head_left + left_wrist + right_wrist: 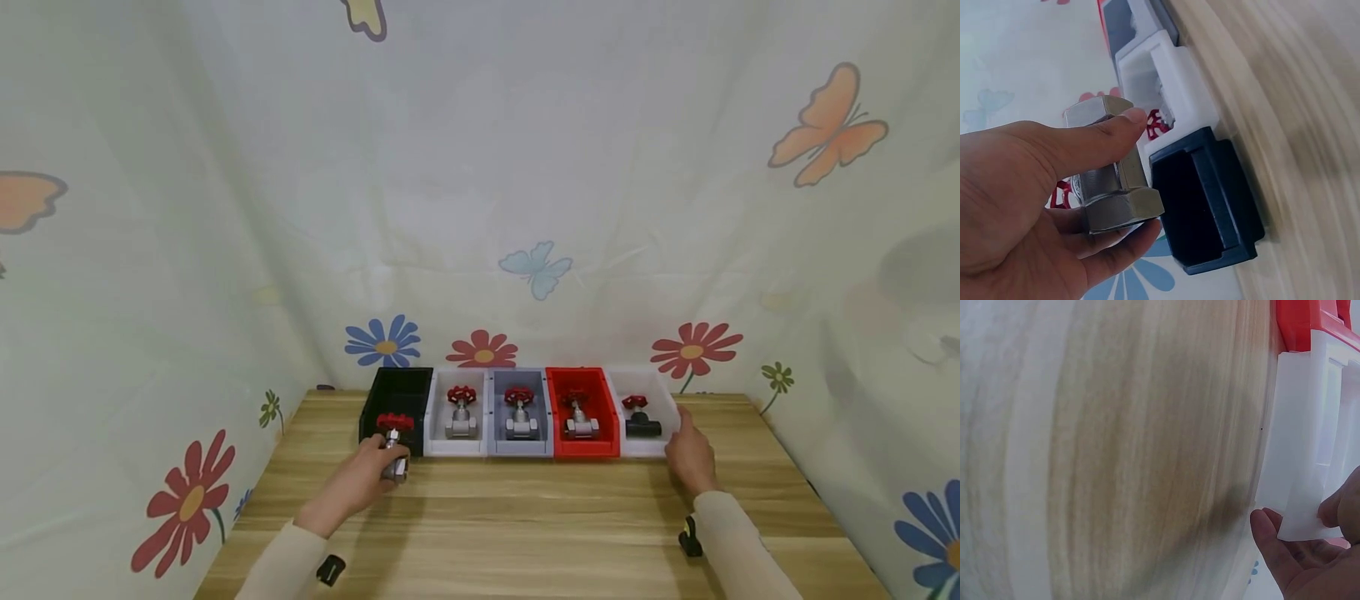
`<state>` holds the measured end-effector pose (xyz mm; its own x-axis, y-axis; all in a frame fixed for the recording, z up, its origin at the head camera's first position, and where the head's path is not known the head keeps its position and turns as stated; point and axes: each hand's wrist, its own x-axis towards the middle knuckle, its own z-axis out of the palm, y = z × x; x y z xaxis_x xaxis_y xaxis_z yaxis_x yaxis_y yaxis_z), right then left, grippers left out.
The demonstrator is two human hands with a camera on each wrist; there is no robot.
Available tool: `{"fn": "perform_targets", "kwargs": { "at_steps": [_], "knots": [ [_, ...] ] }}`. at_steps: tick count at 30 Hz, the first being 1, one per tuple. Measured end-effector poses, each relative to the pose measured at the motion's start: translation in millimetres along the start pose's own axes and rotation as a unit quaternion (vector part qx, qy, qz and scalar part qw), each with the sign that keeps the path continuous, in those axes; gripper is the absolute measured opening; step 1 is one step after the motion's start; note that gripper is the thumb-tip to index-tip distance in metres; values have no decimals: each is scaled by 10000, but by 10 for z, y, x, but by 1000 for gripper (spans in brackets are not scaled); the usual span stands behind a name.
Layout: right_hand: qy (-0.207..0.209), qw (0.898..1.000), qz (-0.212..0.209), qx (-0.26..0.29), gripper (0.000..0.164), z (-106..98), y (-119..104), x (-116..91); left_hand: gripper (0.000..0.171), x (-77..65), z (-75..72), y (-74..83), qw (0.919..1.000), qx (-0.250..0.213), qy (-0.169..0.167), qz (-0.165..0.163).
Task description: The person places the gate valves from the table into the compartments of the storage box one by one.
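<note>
My left hand [360,477] grips a metal valve [394,468] with a red handwheel, held over the front of the black bin [401,385]. In the left wrist view, thumb and fingers are around the hexagonal-ended valve body [1102,181], and the black bin [1232,187] lies just beyond it. At the other end of the row, my right hand [691,458] holds the side of the right-hand white bin [670,392]. The right wrist view has the thumb at the rim and the fingers [1267,540] against the outer wall. A black-bodied valve [643,425] with a red handwheel sits inside that bin.
Between the end bins stand another white bin [441,442], a grey bin [517,380] and a red bin [576,377], each with a metal red-wheeled valve. The row sits on a wooden table [517,525] before a patterned curtain [450,167].
</note>
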<state>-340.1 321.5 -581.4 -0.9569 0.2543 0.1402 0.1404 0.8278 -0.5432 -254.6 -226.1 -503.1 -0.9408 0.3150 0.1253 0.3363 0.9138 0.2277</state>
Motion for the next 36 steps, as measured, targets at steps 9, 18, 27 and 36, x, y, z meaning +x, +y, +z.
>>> {"fn": "perform_targets", "kwargs": {
  "at_steps": [9,18,27,36],
  "knots": [
    [20,9999,-100,0,58,23,33,28,44,174,-97,-19,9998,149,60,71],
    [-49,10000,-12,0,57,17,15,20,46,326,-170,-39,9997,208,61,150],
    [-42,10000,-72,-11,57,-1,-1,6,48,472,-209,-119,9999,140,-38,64],
    [9,10000,-45,-3,56,-11,-8,4,48,621,-177,-239,9998,64,-179,-13]
  ]
}}
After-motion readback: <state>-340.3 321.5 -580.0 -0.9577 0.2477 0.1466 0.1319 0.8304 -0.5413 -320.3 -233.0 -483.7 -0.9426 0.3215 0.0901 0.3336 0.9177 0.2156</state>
